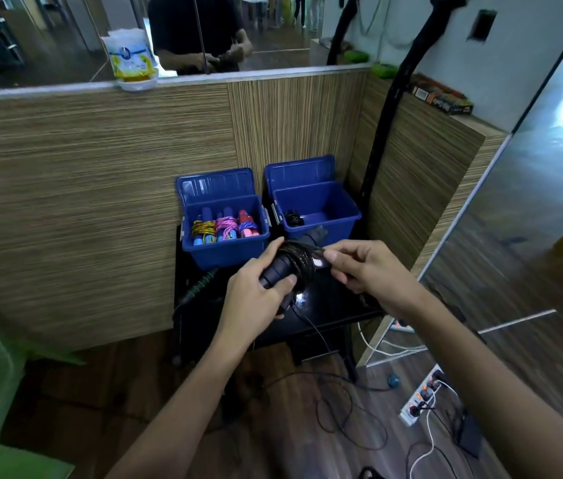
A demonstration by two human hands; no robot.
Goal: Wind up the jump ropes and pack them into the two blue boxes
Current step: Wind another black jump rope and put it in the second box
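- Left hand (259,288): fingers curled round the handles of a black jump rope (293,264), held above the black table (328,302);
- Right hand (369,271): pinches the rope's cord beside the coil;
- Left blue box (228,250): holds three wound coloured ropes (226,228);
- Right blue box (321,229): holds one black bundle (294,217).

From my feed I see two bare forearms coming in from the bottom edge, no sleeves, cuffs, watch or bands showing on either one. My left hand (255,288) and right hand (373,271) wear no gloves and no rings I can make out. The mirror above reflects a dark short-sleeved top on the torso, sleeves ending above the elbows.
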